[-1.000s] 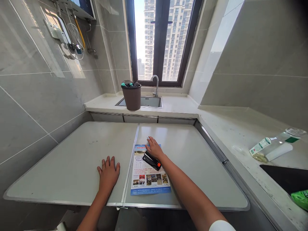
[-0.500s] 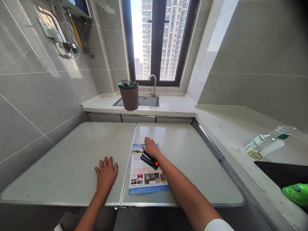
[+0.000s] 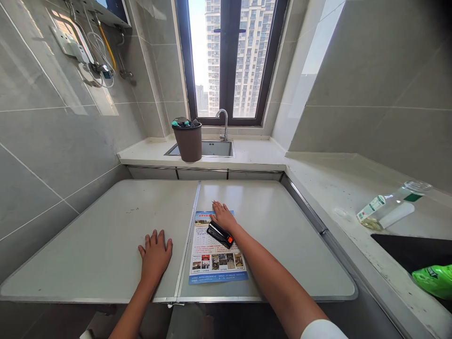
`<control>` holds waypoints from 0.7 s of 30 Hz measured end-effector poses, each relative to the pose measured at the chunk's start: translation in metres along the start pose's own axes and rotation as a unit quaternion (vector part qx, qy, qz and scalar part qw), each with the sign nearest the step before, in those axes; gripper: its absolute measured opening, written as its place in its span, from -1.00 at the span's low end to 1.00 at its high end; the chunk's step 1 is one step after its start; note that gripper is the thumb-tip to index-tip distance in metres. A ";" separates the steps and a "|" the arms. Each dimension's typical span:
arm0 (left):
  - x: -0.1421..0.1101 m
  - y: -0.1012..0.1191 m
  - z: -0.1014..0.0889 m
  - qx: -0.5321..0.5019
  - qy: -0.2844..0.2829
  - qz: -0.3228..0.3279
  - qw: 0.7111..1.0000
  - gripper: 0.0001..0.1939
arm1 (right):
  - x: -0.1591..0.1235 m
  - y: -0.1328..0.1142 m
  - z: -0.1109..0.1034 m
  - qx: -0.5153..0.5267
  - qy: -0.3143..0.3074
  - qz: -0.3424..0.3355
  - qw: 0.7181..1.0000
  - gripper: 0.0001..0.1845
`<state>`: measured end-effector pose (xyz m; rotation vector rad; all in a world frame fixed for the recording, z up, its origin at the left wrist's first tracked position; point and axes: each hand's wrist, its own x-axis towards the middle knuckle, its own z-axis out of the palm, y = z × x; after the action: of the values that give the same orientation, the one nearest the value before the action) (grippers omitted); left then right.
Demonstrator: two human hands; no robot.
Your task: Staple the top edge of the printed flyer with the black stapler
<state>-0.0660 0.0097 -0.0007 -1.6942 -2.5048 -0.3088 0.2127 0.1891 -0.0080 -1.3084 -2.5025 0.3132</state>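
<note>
My left hand lies flat with its fingers spread on the left half of the white folding table, holding nothing. On the right half, a printed flyer with blue edges and small photos lies beside the table's middle seam. A black stapler with an orange-red patch at its near end rests slantwise on the flyer. My right hand is stretched out flat over the flyer's top right corner, just beyond the stapler, fingers pointing away. Its wrist hides a bit of the flyer's right edge.
A brown bin with a dark bag stands at the sink, near the faucet. On the right counter lie a clear jar on its side and a green packet. Tiled walls flank the table.
The view has shifted very slightly. Both hands, the flyer and the stapler keep their places on the table.
</note>
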 end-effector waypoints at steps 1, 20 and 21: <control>0.000 0.000 0.000 -0.001 0.001 0.000 1.000 -0.38 | -0.002 0.004 -0.002 -0.001 0.000 0.002 1.000 -0.29; 0.001 0.002 -0.005 0.005 -0.003 0.001 1.000 -0.37 | -0.095 0.164 -0.062 -0.049 0.008 0.072 0.996 -0.33; 0.001 0.002 -0.006 0.005 -0.003 0.000 1.000 -0.37 | -0.100 0.171 -0.066 -0.050 0.008 0.074 0.996 -0.34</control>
<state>-0.0641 0.0099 0.0053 -1.6955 -2.5061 -0.2909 0.4201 0.2058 -0.0186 -1.5334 -2.4410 0.2111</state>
